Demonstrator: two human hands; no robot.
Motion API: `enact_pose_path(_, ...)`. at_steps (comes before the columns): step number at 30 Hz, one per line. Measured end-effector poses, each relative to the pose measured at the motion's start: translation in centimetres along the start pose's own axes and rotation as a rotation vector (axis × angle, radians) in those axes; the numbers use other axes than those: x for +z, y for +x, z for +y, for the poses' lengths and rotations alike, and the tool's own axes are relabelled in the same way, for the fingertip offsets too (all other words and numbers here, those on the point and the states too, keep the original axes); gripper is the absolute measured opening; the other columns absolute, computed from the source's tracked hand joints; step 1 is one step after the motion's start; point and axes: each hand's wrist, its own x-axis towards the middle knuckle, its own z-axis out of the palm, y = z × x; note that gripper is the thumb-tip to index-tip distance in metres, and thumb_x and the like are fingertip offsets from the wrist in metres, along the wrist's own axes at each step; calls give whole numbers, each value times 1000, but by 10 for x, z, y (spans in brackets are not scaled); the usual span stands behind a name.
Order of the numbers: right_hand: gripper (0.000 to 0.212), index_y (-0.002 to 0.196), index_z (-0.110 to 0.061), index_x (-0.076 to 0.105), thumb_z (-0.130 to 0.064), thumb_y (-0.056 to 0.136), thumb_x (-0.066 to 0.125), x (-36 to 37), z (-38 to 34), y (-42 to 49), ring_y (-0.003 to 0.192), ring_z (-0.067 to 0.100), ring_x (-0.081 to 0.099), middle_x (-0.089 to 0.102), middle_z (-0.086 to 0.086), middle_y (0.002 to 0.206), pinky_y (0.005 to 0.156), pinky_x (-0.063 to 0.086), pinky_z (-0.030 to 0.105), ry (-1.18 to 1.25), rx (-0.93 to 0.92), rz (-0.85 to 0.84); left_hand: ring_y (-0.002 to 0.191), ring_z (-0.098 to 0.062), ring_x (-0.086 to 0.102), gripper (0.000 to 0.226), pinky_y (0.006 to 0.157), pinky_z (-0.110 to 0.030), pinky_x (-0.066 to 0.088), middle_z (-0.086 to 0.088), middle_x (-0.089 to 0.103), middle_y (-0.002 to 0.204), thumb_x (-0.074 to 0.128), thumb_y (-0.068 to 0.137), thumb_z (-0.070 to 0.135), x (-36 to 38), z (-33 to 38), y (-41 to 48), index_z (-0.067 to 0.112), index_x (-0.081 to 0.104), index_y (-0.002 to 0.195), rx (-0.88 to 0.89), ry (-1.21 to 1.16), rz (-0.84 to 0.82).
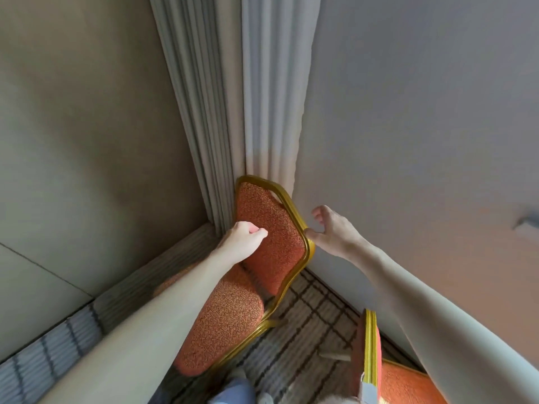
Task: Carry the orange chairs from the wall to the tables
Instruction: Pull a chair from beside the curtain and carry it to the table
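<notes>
An orange patterned chair (pixel 271 237) with a gold metal frame stands in the room's corner, its back against the curtain. My left hand (pixel 243 239) lies curled on the left side of the chair's backrest; whether it grips the frame is unclear. My right hand (pixel 329 228) hovers at the right edge of the backrest, fingers spread, thumb touching the gold frame. A second orange chair (pixel 376 363) stands at the lower right along the wall, seen from the side.
Grey curtains (pixel 233 97) hang in the corner. A beige wall (pixel 73 126) is on the left and a pale wall (pixel 423 126) on the right. Striped, checked carpet (pixel 306 322) covers the floor. My legs show at the bottom edge.
</notes>
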Motion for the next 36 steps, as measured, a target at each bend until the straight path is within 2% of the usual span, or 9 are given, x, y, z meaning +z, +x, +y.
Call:
enact_pose_path(9, 51, 134, -20, 46, -45, 92, 58, 10, 24, 116, 112, 16, 58, 60, 0, 126, 98, 49, 38, 61, 74, -141, 95, -20, 60, 27, 89, -32, 46, 3, 65, 100, 55, 95, 46, 22, 39, 146, 25, 69, 105, 58, 68, -110)
enact_pose_path(11, 48, 135, -20, 47, -44, 94, 56, 11, 22, 144, 112, 16, 57, 60, 0, 126, 98, 48, 38, 51, 87, -164, 87, -20, 62, 30, 85, -32, 49, 2, 67, 92, 53, 96, 42, 25, 40, 176, 16, 66, 89, 41, 18, -116)
enact_pose_path(14, 46, 138, -20, 46, -37, 96, 54, 12, 17, 177, 117, 19, 57, 59, 1, 131, 100, 47, 37, -56, 35, -210, 88, -26, 69, 43, 90, -44, 55, -9, 73, 94, 51, 95, 45, 29, 35, 208, 8, 72, 96, -23, -87, -133)
enact_pose_path(17, 47, 143, -19, 41, -24, 97, 52, 10, 9, 206, 122, 24, 55, 57, 5, 135, 100, 47, 38, -212, -67, -279, 79, -21, 69, 41, 84, -40, 56, -12, 74, 95, 54, 94, 45, 30, 29, 228, 8, 72, 100, -127, -221, -181)
enact_pose_path(21, 52, 144, -20, 36, -13, 95, 51, 13, 3, 245, 114, 29, 59, 58, 7, 127, 91, 51, 43, -582, -387, -362, 54, -13, 61, 39, 62, -29, 54, -6, 77, 79, 57, 94, 47, 30, 27, 248, 12, 74, 97, -237, -344, -277)
enact_pose_path(24, 51, 140, -17, 38, -15, 93, 58, 24, 5, 280, 108, 28, 60, 58, 7, 122, 89, 52, 42, -750, -648, -373, 45, -12, 50, 36, 77, -37, 58, -7, 76, 76, 54, 96, 44, 30, 26, 262, 14, 74, 89, -291, -405, -317)
enact_pose_path(31, 78, 132, -18, 50, -44, 66, 83, 43, -15, 372, 120, 28, 46, 46, 11, 136, 97, 45, 42, -962, -1429, -467, 77, -24, 66, 23, 78, -34, 57, -11, 76, 92, 63, 93, 49, 22, 23, 270, 26, 66, 94, -344, -452, -318)
enact_pose_path(34, 54, 114, -20, 65, -45, 68, 79, 50, -32, 392, 111, 25, 53, 56, 6, 124, 94, 44, 40, -988, -1696, -521, 82, -12, 69, 49, 75, -26, 55, -3, 73, 98, 56, 94, 57, 26, 29, 262, 17, 67, 120, -374, -422, -334)
enact_pose_path(36, 46, 104, -24, 65, -46, 65, 80, 57, -38, 403, 95, 20, 60, 63, -1, 106, 90, 46, 39, -946, -1785, -547, 68, -7, 60, 53, 69, -23, 49, 3, 69, 87, 50, 94, 62, 33, 31, 259, 17, 68, 116, -391, -333, -341)
